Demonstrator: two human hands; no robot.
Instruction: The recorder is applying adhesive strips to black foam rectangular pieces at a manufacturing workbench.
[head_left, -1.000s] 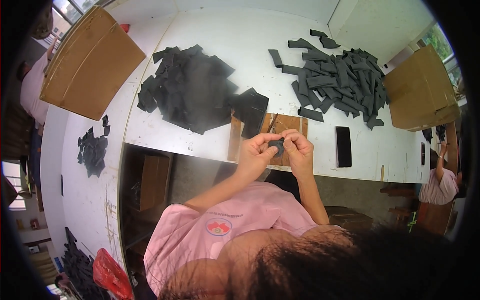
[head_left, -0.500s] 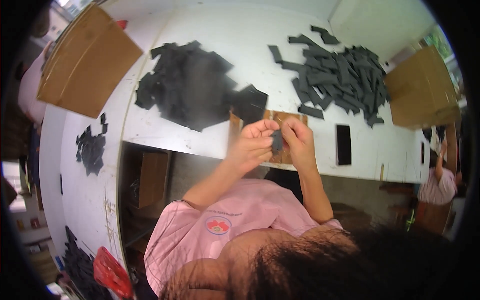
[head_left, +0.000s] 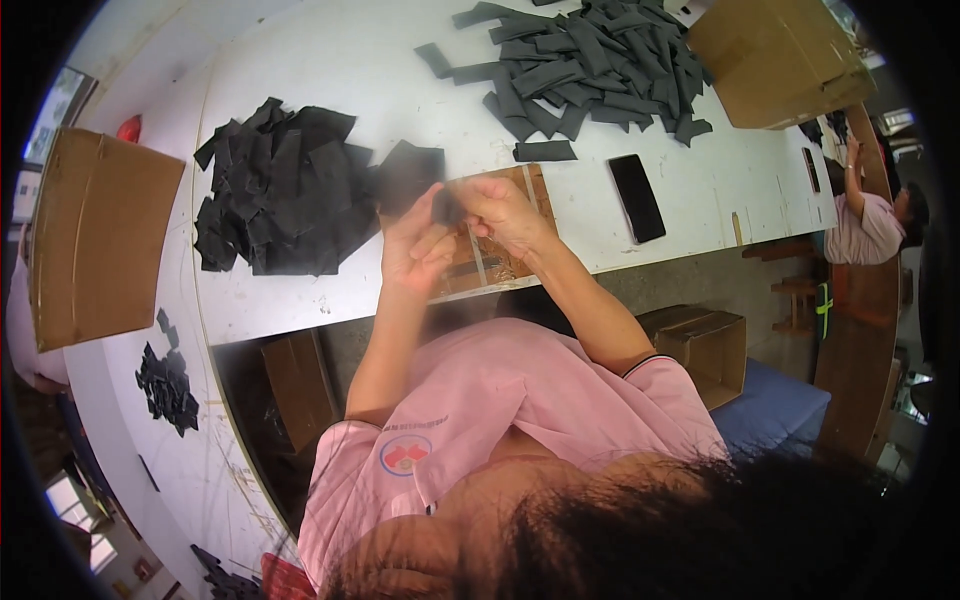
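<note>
A small dark cloth piece (head_left: pixel 447 207), somewhat blurred, is held up between my two hands over the table's front edge. My left hand (head_left: pixel 412 245) is closed on its left side, fingers curled. From the right, my right hand (head_left: pixel 508 215) pinches the same piece between thumb and fingers. Beneath my hands lies a brown cardboard sheet (head_left: pixel 540 195) with a pale strip across it. Just beyond my left hand, a flat dark cloth piece (head_left: pixel 412 170) sticks out from a heap of wide dark cloth pieces (head_left: pixel 285 195).
Narrow dark grey strips (head_left: pixel 600 75) are heaped at the far right, near a cardboard box (head_left: pixel 780 65). A black phone (head_left: pixel 637 198) lies right of the cardboard sheet. Another box (head_left: pixel 105 235) and a small dark pile (head_left: pixel 167 388) are at the left. A co-worker (head_left: pixel 865 220) sits far right.
The view has turned, so the table's things appear shifted. Both hands stay together with the dark cloth piece between them, my right hand now reaching across more from the right.
</note>
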